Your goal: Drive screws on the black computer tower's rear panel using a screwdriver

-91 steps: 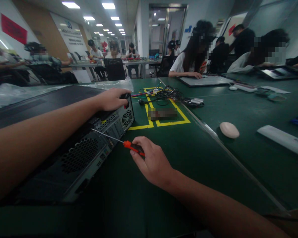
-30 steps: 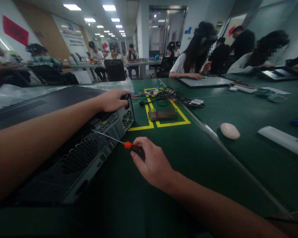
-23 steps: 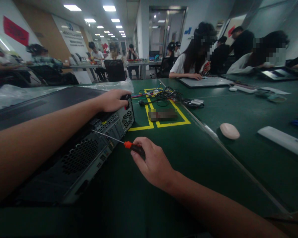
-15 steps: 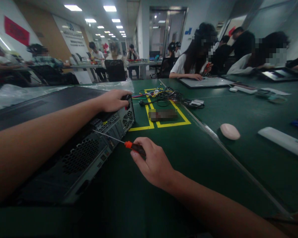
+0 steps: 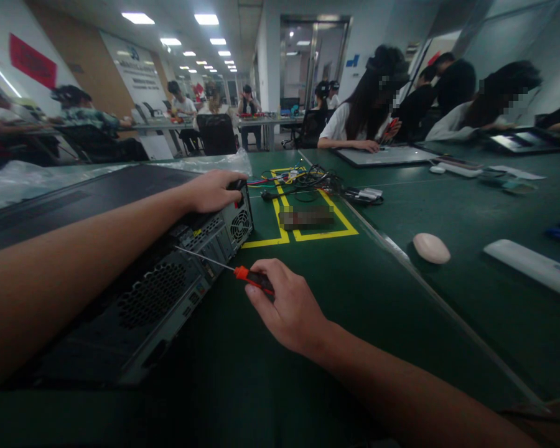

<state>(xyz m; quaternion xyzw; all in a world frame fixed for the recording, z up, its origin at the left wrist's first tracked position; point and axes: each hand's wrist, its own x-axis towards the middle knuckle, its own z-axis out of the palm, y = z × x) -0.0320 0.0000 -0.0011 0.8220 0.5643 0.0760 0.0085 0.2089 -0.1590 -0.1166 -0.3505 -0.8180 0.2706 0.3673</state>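
A black desktop computer case (image 5: 98, 186) lies on its side on the green table, its metal rear panel (image 5: 205, 255) turned towards the right. My left hand (image 5: 217, 190) grips the far corner of the case, fingers over the edge and thumb near a small red part. In my right hand (image 5: 289, 305) is a screwdriver (image 5: 252, 278) with an orange and black handle. Its long thin shaft points left to the rear panel, with the tip at the panel near a slot area. Part of the handle is hidden inside my palm.
Behind the case lies clear plastic wrap (image 5: 224, 162). Bundled cables (image 5: 312, 180) and a blurred-out item (image 5: 308, 218) lie around yellow tape marks (image 5: 326, 235). A pale computer mouse (image 5: 432, 247) and a long white bar (image 5: 532, 267) are on the right. Across the table, a person (image 5: 354, 118) works over a flat panel.
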